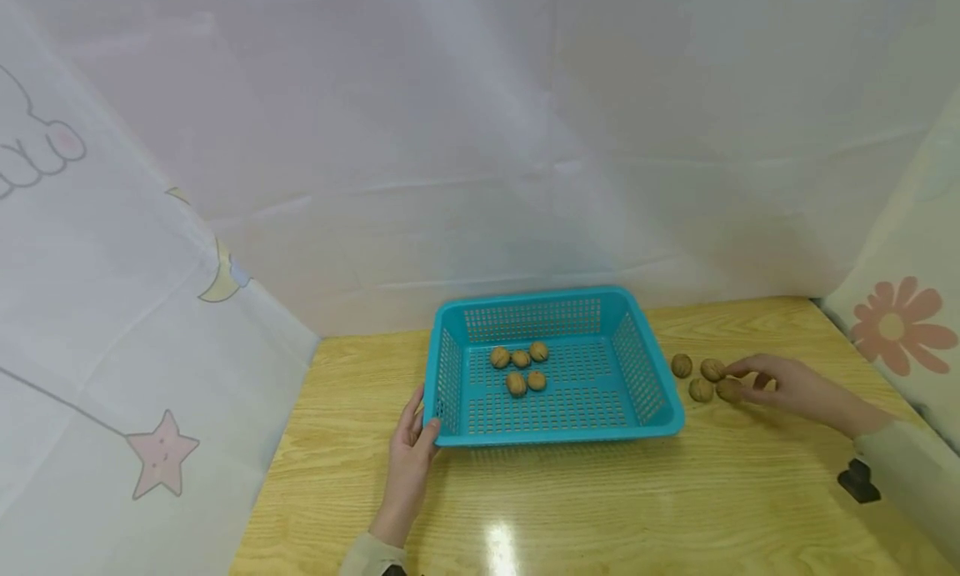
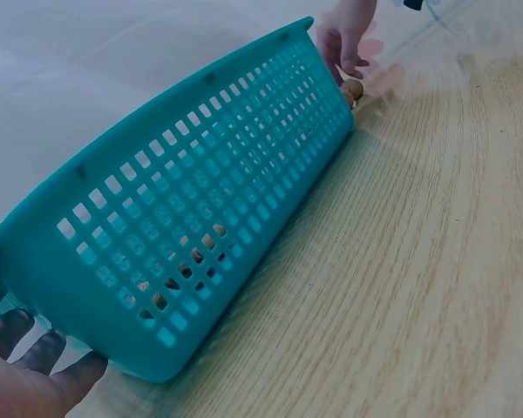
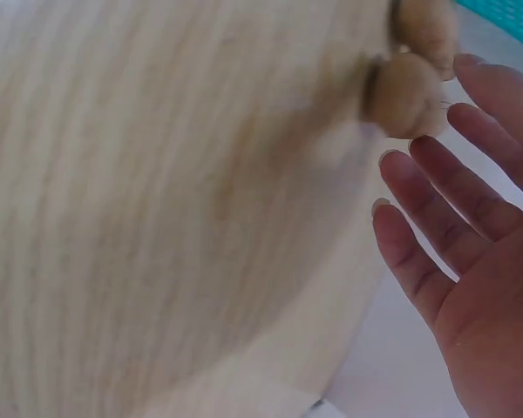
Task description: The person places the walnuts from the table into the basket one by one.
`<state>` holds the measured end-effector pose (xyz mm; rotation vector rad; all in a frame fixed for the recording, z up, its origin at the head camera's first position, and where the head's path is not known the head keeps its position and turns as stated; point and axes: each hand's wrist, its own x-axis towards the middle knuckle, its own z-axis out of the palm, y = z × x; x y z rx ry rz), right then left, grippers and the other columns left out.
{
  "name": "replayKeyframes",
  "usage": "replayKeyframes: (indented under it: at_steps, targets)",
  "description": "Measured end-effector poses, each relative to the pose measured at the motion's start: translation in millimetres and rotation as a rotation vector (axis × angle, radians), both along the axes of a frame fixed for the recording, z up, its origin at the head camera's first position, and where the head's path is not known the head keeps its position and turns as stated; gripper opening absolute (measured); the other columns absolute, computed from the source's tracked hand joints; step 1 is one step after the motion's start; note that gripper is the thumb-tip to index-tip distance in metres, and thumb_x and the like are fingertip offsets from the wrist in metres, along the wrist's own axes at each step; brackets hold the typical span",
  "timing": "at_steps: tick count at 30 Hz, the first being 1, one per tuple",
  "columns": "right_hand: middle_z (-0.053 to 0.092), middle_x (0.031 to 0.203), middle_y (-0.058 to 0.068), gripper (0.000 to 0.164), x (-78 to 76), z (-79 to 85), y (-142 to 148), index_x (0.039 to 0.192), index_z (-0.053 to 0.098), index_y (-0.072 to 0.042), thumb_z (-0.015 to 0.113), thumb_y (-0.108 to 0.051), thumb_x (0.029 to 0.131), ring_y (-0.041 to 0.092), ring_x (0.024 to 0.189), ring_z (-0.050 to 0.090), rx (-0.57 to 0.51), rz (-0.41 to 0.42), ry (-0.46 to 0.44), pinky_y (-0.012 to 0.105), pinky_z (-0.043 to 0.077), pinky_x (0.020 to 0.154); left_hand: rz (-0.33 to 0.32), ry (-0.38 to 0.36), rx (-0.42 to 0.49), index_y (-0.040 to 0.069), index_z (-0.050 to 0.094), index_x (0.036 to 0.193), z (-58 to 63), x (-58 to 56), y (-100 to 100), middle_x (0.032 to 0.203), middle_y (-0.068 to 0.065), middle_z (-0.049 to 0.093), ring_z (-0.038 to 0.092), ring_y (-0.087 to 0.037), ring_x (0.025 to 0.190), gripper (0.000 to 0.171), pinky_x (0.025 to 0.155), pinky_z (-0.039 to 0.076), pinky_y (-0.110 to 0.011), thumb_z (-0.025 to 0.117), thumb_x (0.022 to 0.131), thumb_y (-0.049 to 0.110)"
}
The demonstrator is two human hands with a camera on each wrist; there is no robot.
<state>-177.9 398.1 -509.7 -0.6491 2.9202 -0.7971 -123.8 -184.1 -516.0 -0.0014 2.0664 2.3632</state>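
Observation:
A turquoise plastic basket (image 1: 555, 436) with holed walls sits on the table, with several walnuts (image 1: 516, 383) on its floor. At its near left corner my left hand (image 1: 411, 451) grips the rim, thumb on top and fingers along the outer wall; the left wrist view shows those fingers (image 2: 78, 376) against the corner. Right of the basket lies a small group of walnuts (image 1: 701, 389). Over its right edge is my right hand (image 1: 787, 388), fingers spread around the nearest walnut (image 1: 728, 391). In the right wrist view the fingertips are close to a walnut (image 3: 405, 96), without a visible grip.
The wood-grain table (image 1: 570, 518) extends in front of the basket. A pale cloth (image 1: 525, 159) hangs close behind the basket, and printed cloths stand at the left (image 1: 97, 334) and right (image 1: 911, 251).

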Motion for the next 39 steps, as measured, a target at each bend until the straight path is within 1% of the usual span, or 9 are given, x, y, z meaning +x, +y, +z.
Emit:
replayKeyframes:
  at_steps: [5,10,16,20,23,28,30,34,39]
  targets:
    - [0.068,0.114,0.008,0.039,0.1,-10.5,3.9,0.131,0.065,0.002,0.074,-0.018,0.098,-0.002,0.083,0.056,-0.049,-0.016,-0.100,0.024,0.052,0.061,-0.013,0.007,-0.003,0.012,0.023,0.167,0.0,0.2,0.2,0.162,-0.021,0.041,0.046,-0.041,0.144,0.065,0.107,0.052,-0.044,0.054,0.109,0.014]
    - [0.067,0.113,0.005,0.040,0.6,-12.3,3.2,0.132,0.064,0.002,0.073,-0.019,0.099,-0.002,0.082,0.056,-0.061,-0.012,-0.112,0.024,0.052,0.062,-0.018,0.010,0.000,0.011,0.022,0.167,-0.5,0.4,0.8,0.162,-0.021,0.040,0.046,-0.042,0.144,0.066,0.109,0.050,-0.050,0.053,0.109,0.013]
    - [0.068,0.112,0.005,0.036,0.9,-13.2,0.7,0.127,0.067,0.001,0.075,-0.016,0.097,-0.003,0.082,0.055,-0.045,-0.007,-0.083,0.024,0.051,0.061,-0.015,0.013,-0.003,0.010,0.022,0.167,-0.4,0.0,1.1,0.162,-0.022,0.040,0.046,-0.042,0.144,0.066,0.109,0.050,-0.050,0.053,0.109,0.012]
    - [0.069,0.111,0.004,0.035,2.5,-10.4,0.0,0.127,0.068,-0.001,0.076,-0.014,0.096,-0.004,0.082,0.056,-0.042,-0.009,-0.054,0.024,0.052,0.061,-0.012,0.011,-0.010,0.010,0.023,0.167,-0.6,-0.2,0.9,0.162,-0.021,0.041,0.047,-0.042,0.143,0.065,0.109,0.050,-0.051,0.053,0.109,0.013]
    - [0.069,0.109,0.003,0.035,4.3,-5.6,-0.9,0.126,0.069,-0.003,0.078,-0.014,0.094,-0.006,0.083,0.056,-0.031,-0.017,-0.008,0.024,0.052,0.061,-0.009,0.015,-0.019,0.010,0.023,0.166,-0.3,0.1,0.8,0.161,-0.022,0.041,0.047,-0.042,0.143,0.065,0.108,0.050,-0.051,0.053,0.109,0.014]
    - [0.070,0.109,0.007,0.034,6.6,5.5,-5.7,0.122,0.069,-0.003,0.080,-0.008,0.091,-0.006,0.083,0.056,-0.054,0.026,0.072,0.024,0.052,0.059,-0.007,0.028,-0.039,0.009,0.023,0.166,0.0,0.6,0.2,0.160,-0.025,0.041,0.048,-0.043,0.142,0.064,0.107,0.051,-0.049,0.052,0.110,0.016]
    - [0.069,0.111,0.008,0.033,7.0,10.4,-8.3,0.123,0.069,-0.003,0.079,-0.007,0.091,-0.006,0.085,0.056,-0.056,0.042,0.080,0.024,0.052,0.059,-0.006,0.028,-0.041,0.010,0.023,0.166,-0.2,0.5,-0.2,0.160,-0.025,0.041,0.048,-0.043,0.142,0.063,0.107,0.052,-0.048,0.052,0.110,0.016]
    - [0.069,0.112,0.005,0.034,7.2,18.0,-13.1,0.124,0.069,-0.005,0.079,-0.008,0.092,-0.006,0.086,0.054,-0.042,0.039,0.086,0.023,0.051,0.060,-0.004,0.020,-0.028,0.009,0.023,0.166,-0.3,0.2,-0.5,0.160,-0.024,0.042,0.048,-0.042,0.142,0.064,0.107,0.052,-0.048,0.053,0.110,0.014]
    - [0.069,0.111,0.004,0.034,7.5,26.8,-19.7,0.123,0.070,-0.005,0.080,-0.006,0.090,-0.006,0.086,0.055,-0.051,0.068,0.126,0.023,0.051,0.060,0.005,0.005,-0.011,0.014,0.027,0.166,0.1,0.0,-0.3,0.160,-0.022,0.043,0.048,-0.041,0.142,0.063,0.107,0.052,-0.047,0.054,0.109,0.013]
